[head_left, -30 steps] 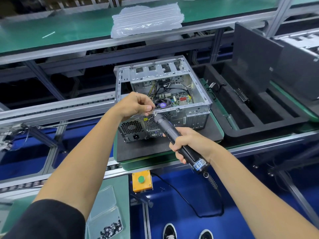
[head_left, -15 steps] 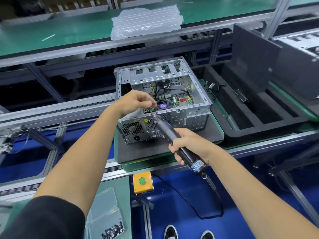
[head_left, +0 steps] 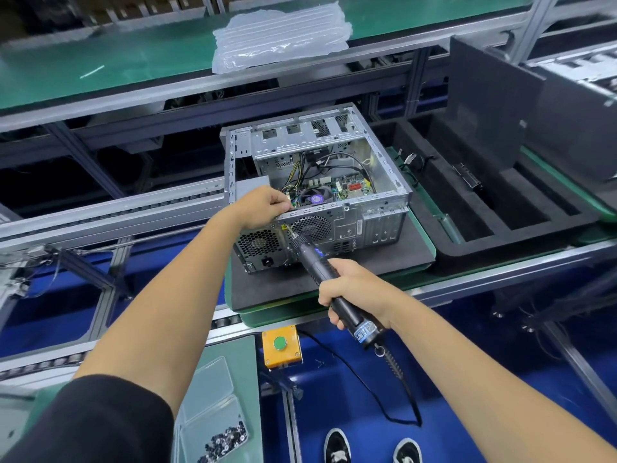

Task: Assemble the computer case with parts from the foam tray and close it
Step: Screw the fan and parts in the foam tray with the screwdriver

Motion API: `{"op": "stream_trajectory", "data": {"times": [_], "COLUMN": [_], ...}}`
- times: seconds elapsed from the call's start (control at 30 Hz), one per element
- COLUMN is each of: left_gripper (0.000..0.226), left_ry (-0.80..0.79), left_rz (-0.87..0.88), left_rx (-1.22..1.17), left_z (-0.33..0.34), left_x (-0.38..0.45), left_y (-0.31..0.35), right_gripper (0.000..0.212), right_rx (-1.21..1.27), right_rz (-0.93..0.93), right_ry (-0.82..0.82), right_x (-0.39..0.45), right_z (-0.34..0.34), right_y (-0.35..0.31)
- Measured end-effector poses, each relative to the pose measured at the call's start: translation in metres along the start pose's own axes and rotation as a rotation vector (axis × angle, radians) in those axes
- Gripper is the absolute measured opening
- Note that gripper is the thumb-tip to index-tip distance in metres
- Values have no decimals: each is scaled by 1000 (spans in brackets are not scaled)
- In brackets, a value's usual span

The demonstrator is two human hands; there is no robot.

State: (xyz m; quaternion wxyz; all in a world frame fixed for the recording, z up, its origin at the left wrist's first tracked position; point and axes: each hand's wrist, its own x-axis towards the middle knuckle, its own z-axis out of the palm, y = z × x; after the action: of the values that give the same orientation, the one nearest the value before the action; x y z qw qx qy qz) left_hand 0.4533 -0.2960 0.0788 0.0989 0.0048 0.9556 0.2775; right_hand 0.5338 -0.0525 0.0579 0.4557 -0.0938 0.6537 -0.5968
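The open silver computer case (head_left: 370, 225) lies on a black foam pad (head_left: 267, 289), rear panel toward me, motherboard and cables visible inside. My left hand (head_left: 263, 207) sits on the case's upper rear edge, fingers curled over the rim. My right hand (head_left: 350, 289) grips a black electric screwdriver (head_left: 312, 259). Its tip touches the rear panel between the power supply grille and the fan grille. The black foam tray (head_left: 494, 242) stands to the right of the case, with a small part and a cable in its slots.
A dark side panel (head_left: 490, 118) leans upright behind the foam tray. A clear box of screws (head_left: 223, 442) sits near my left elbow, a yellow button box (head_left: 280, 345) under the conveyor edge. Air-cushion wrap (head_left: 280, 35) lies on the green upper shelf.
My left hand left the screwdriver tip and moved up onto the case's rear rim. The screwdriver tip dropped against the rear panel.
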Motion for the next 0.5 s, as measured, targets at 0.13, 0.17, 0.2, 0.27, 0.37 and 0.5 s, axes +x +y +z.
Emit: {"op": "stream_trajectory", "data": {"times": [0.13, 0.17, 0.2, 0.27, 0.37, 0.5], "left_gripper": [23, 23, 24, 24, 25, 25], "left_ry": [-3, -7, -13, -23, -32, -67], "left_rz": [19, 24, 32, 42, 19, -2], "left_rx": [-10, -22, -30, -38, -48, -88], "left_z": [-2, -3, -3, -5, -5, -4], "left_x": [-3, -4, -5, -5, -4, -3], "left_y": [1, 1, 0, -1, -4, -8], "right_gripper": [38, 38, 36, 33, 36, 39], "right_rx": [16, 21, 28, 41, 49, 76], "right_rz": [14, 15, 13, 10, 17, 23], "right_ry": [15, 13, 13, 22, 41, 60], "right_x": [1, 1, 2, 3, 4, 4], "right_z": [6, 6, 7, 8, 9, 16], "right_y": [1, 1, 0, -2, -3, -2]}}
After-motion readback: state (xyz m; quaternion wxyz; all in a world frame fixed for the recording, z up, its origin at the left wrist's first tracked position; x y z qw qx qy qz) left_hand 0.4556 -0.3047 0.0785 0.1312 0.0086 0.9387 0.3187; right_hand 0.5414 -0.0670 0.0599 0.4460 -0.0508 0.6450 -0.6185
